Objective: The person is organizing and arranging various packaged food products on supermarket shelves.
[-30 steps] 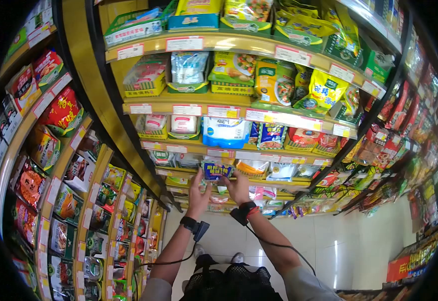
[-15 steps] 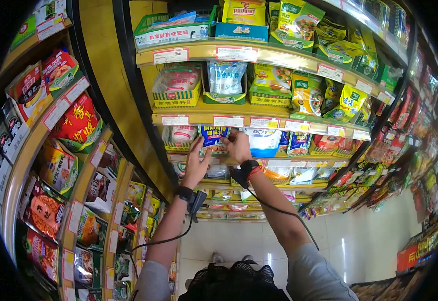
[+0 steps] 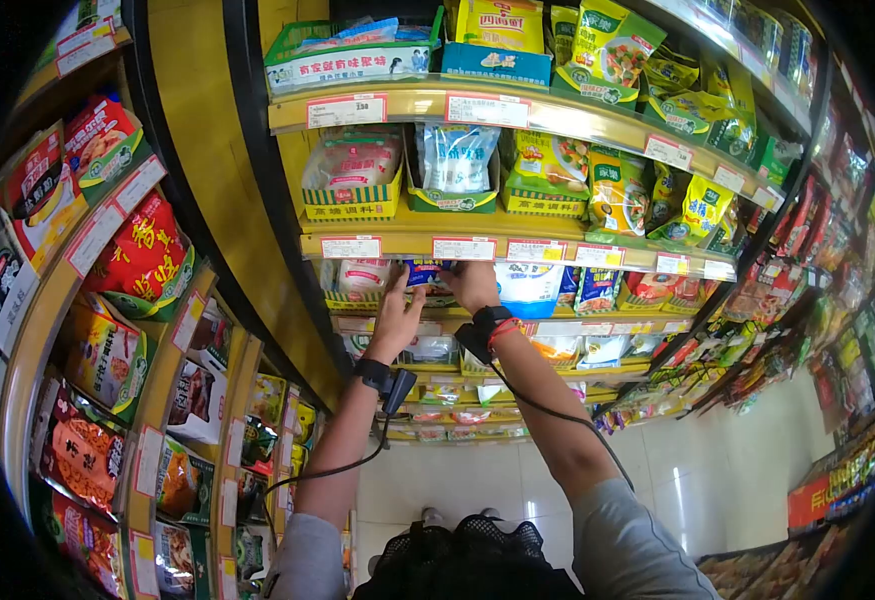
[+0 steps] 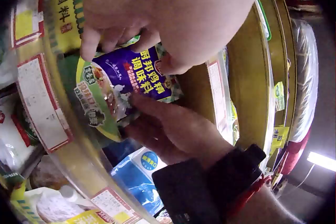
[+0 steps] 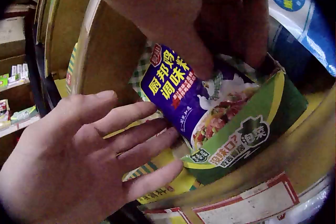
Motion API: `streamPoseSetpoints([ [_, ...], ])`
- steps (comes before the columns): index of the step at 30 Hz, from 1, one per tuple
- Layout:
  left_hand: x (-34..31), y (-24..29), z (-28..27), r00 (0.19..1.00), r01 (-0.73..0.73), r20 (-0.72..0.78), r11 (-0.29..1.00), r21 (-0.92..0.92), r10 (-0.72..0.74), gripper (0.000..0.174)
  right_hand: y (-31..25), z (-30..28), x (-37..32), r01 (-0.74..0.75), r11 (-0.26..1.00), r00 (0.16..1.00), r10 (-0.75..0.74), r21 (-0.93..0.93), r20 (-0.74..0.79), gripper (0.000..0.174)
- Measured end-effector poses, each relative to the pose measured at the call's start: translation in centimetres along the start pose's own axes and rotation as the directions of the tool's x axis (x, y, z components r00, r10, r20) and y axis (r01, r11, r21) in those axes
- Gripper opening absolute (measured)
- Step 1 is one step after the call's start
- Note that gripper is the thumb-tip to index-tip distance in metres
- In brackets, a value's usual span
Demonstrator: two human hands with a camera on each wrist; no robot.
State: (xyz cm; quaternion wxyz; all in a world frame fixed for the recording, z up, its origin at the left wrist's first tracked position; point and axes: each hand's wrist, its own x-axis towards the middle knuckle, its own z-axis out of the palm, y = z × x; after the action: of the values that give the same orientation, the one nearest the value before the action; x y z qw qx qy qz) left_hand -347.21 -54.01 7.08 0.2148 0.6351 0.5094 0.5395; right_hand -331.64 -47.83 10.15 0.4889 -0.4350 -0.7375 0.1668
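A blue-purple seasoning packet (image 3: 423, 272) stands in a green display box on a middle shelf. In the right wrist view the packet (image 5: 176, 95) leans inside the box (image 5: 278, 108), its lower part behind the front rim. My right hand (image 3: 475, 287) grips the packet's side edge, the thumb on its printed front; some fingers of this hand (image 5: 199, 14) are in shadow. On the other side, my left hand (image 3: 395, 318) has extended fingers against the packet's edge. Seen from the left wrist, the left hand (image 4: 178, 3) partly covers the packet's upper area (image 4: 123, 69).
To the right of the box is a blue-and-white bag (image 3: 529, 288); to its left are pale packets (image 3: 362, 274). A shelf edge with price tags (image 3: 463, 248) runs just above the hands. Another stocked shelf unit (image 3: 107, 340) curves along the left.
Both hands have risen with the packet from a lower level to the middle shelf. The packet has gone further in beneath the upper shelf edge, and less of it shows in the head view.
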Motion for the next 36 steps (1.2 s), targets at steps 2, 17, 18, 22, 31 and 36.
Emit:
streamPoseSetpoints([
  [2, -0.5, 0.1, -0.3, 0.998, -0.059, -0.012, 0.992, 0.108, 0.061, 0.054, -0.6, 0.2, -0.2, 0.038, 0.999, 0.999, -0.038, -0.007, -0.028, 0.035],
  [17, -6.9, 1.5, 1.3, 0.995, 0.047, -0.072, 0.975, -0.216, -0.064, 0.039, 2.6, -2.9, -16.1, -0.092, 0.969, 0.986, 0.12, 0.231, -0.112, 0.033],
  [18, -8.3, -0.3, 1.2, 0.997, 0.037, -0.064, 0.985, -0.166, -0.049, 0.033, 3.3, -3.2, -17.9, -0.218, 0.95, 0.975, 0.224, 0.223, -0.005, 0.03],
  [22, -15.3, -4.0, 3.4, 0.97, 0.244, 0.026, 0.969, -0.041, -0.243, 0.025, 14.0, -4.5, -29.8, -0.578, 0.774, 0.812, 0.514, 0.257, 0.278, 0.029],
  [31, -46.0, -25.0, -2.0, 0.095, 0.978, 0.41, 0.008, -0.209, -0.907, 0.041, 17.1, -14.9, -61.5, -0.931, -0.244, -0.151, 0.935, 0.274, 0.32, 0.03],
  [36, -57.5, -25.6, -5.2, 0.248, 0.915, 0.559, 0.381, 0.134, -0.791, 0.045, 14.7, -18.2, -73.9, -0.798, -0.485, -0.381, 0.866, 0.356, 0.325, 0.038],
])
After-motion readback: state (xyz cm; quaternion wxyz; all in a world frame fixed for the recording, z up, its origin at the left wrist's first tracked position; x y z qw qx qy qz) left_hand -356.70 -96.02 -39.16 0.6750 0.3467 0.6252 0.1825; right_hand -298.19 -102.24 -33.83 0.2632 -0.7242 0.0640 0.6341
